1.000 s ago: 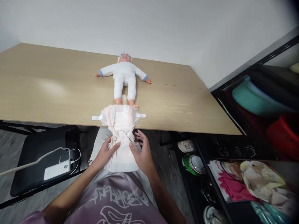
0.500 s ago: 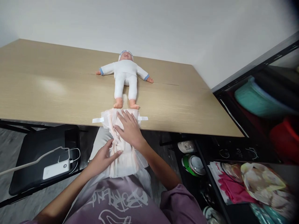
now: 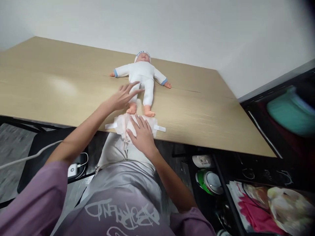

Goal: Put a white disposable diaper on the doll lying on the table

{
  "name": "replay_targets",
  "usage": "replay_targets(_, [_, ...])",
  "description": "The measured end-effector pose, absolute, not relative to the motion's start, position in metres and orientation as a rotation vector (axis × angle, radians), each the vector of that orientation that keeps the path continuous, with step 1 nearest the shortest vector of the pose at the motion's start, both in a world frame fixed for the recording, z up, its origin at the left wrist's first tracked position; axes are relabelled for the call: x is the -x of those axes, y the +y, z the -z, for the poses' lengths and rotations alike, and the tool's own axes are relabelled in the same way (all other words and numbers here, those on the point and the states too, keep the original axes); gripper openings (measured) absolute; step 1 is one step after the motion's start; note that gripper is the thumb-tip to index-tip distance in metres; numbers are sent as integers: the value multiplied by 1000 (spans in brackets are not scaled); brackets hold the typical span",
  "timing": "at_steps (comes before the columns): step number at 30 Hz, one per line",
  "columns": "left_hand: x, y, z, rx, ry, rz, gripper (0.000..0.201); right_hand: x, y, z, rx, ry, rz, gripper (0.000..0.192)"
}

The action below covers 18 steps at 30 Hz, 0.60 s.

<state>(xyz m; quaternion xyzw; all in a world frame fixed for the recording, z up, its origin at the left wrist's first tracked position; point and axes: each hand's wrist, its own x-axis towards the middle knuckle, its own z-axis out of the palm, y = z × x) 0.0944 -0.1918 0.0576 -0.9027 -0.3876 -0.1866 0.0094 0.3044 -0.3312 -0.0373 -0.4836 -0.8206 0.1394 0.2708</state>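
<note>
Diaper (image 3: 124, 123) lies unfolded at near table (image 3: 61, 88) edge, partly overhanging; right hand (image 3: 142, 134) flat, fingers spread, pressing it; left hand (image 3: 123, 96) open, fingers extended, at doll (image 3: 142, 77) leg. Risk: diaper slides off edge if pressure eases, doll drags crooked. One doll, one diaper, two hands
</note>
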Motion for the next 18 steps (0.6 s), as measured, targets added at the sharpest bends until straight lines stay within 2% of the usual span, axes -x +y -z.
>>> replay_targets(2, [-102, -164, -51, 2962, -972, 381, 93, -305, -333, 38, 1298, -2199, -380, 64])
replay_targets(5, [-113, -148, -45, 3080, -712, 185, 95, -304, -335, 39, 1278, -2155, -392, 65])
replay_targets(7, [-120, -144, -43, 3111, -642, 147, 86, -304, -336, 40, 1268, -2135, -403, 67])
replay_targets(11, [-137, -134, -37, 3173, -611, 274, 39, -304, -340, 37, 1289, -2119, -436, 73])
replay_targets(16, [-154, -124, -42, 3237, -583, 476, 26, -308, -330, 29, 1312, -2136, -510, 75])
replay_targets(18, [-157, -120, -59, 3209, -601, 506, 32, -311, -319, 29, 1320, -2159, -522, 71])
